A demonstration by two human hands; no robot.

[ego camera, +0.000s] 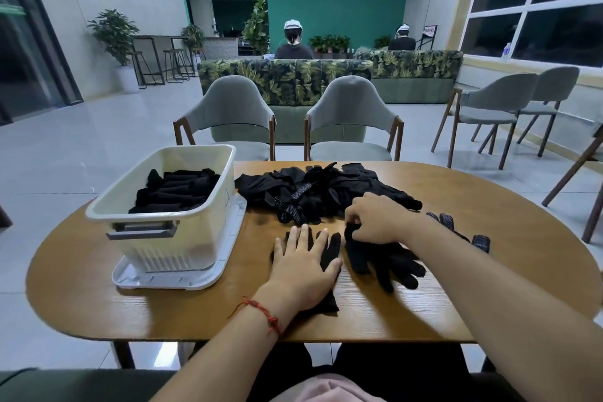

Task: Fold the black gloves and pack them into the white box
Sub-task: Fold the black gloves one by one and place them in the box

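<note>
Wooden table (456, 274), black gloves (313, 194) heaped, grip-dotted

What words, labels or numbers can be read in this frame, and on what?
None can be read for certain.
Sign board behind the far sofa: lettering too blurred.
Bottle on the window sill: label too small.
White box: faint mark on its side, not legible.

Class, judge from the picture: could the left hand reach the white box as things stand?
Probably yes. The left hand lies flat on a glove beside the box; only bare table lies between, and the box is open-topped.
</note>
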